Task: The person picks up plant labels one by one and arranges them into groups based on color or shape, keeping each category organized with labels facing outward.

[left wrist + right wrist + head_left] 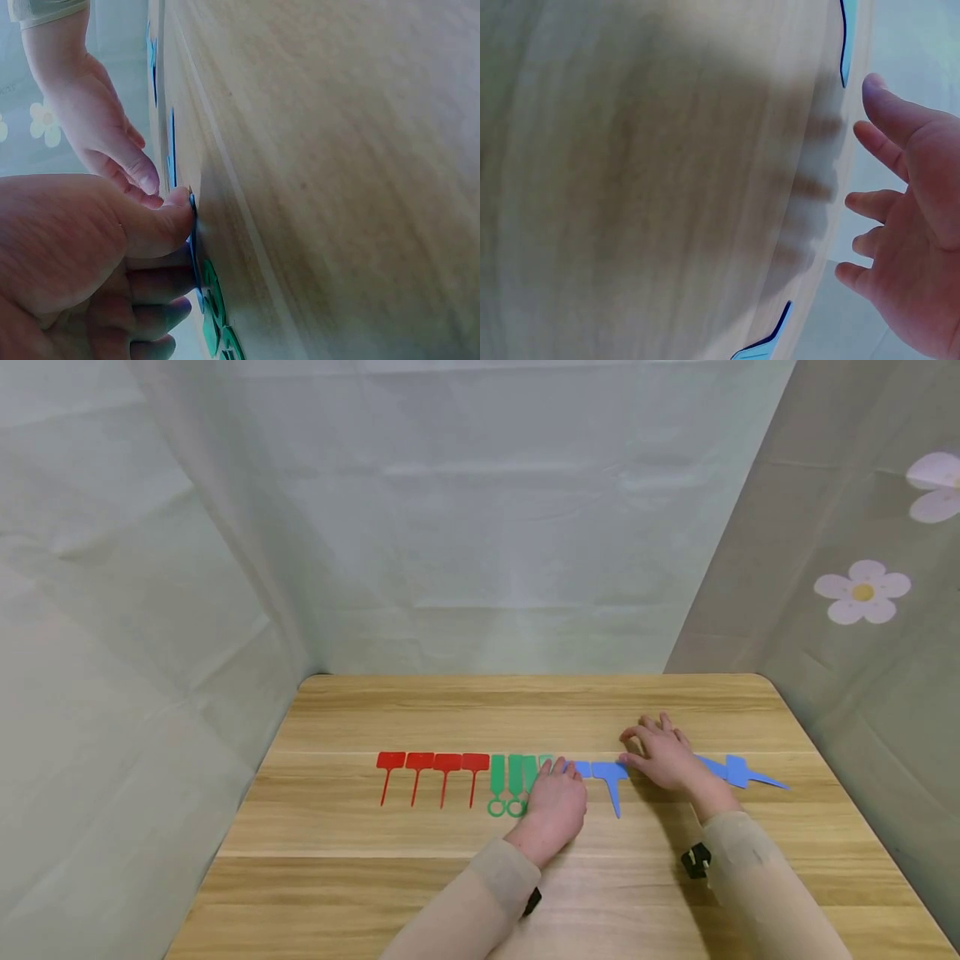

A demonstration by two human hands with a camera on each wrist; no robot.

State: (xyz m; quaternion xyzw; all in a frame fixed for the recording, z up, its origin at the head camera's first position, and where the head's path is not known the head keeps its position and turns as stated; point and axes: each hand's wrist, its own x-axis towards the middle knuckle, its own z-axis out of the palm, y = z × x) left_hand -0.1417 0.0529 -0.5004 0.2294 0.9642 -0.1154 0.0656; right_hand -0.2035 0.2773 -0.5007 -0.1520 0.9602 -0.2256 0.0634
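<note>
Tags lie in a row across my wooden table (pixel 360 877), and both my hands are down among them. At the left end I see four red tags (pixel 432 774), side by side, flat tops up and thin stems pointing toward me. Next come the green tags (pixel 510 779), close together, with little rings at their near ends. My left hand (pixel 553 806) lies flat right where the green ones stop and the blue ones start. It hides part of the last green tag. From my left wrist I can see my thumb (pixel 161 221) pressing on the edge of a blue tag (pixel 193 240), with my other fingers bent a little under it against the table. Whether I pinch that tag or only push on it, I cannot tell. Just right of that hand is a blue T tag (pixel 611 781), with its stem pointing at me. My right hand (pixel 663 756) sits beside it, and my thumb touches its top corner. The fingers of that hand are spread out and loose, and they hold nothing. Past my right wrist lie more blue tags (pixel 738 772), tipped sideways, with one point aimed at the right edge. My two hands are near each other but do not touch. Pale cloth (pixel 480 527) hangs behind the table, and flowers (pixel 862 592) are on the cloth at the right.
</note>
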